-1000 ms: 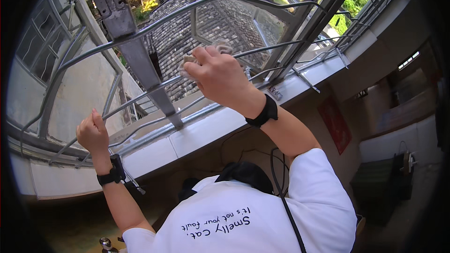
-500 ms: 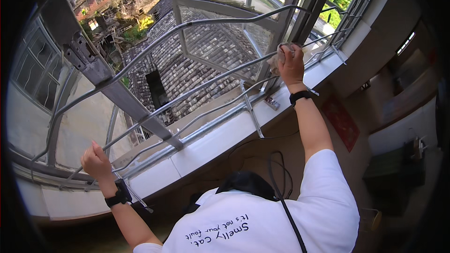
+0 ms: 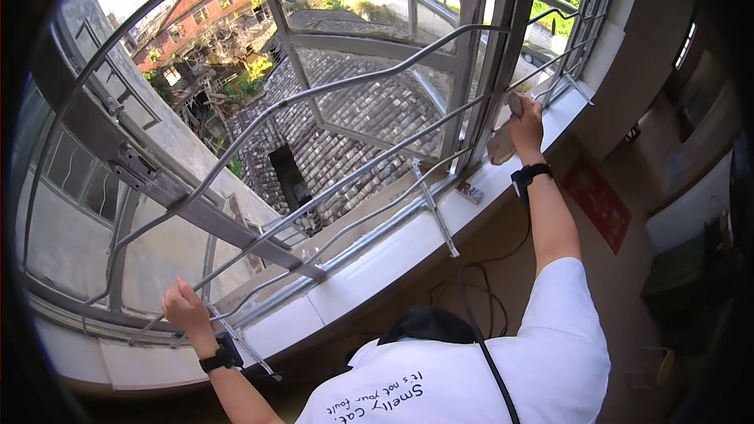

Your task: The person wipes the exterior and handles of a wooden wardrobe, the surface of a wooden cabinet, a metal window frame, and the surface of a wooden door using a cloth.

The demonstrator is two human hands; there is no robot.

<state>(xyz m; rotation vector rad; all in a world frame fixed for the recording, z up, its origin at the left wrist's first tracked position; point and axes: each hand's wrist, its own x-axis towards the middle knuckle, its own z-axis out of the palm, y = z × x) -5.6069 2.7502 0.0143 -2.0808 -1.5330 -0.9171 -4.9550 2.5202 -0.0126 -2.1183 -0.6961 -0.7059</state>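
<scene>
My left hand (image 3: 187, 310) is closed around a thin metal window bar (image 3: 259, 240) at the lower left. At the right, the fingers of my right hand (image 3: 528, 132) are closed on a grey-brown rag (image 3: 501, 148). Part of this rag hangs below the hand beside the window frame, and a bunched bit shows above the fingers. Whether the rag touches a bar there is hard to tell. Both wrists wear black bands.
A white tiled sill (image 3: 369, 275) runs below the bars. An upright metal strut (image 3: 437, 208) and a small metal piece (image 3: 470, 191) are by it. An open glazed casement (image 3: 377, 94) stands beyond the bars. Black cables (image 3: 491, 298) and a red mat (image 3: 597, 202) lie below.
The view has shifted. My right hand has moved a little to the right, away from the window post, with the rag. My left hand stays on its bar.
</scene>
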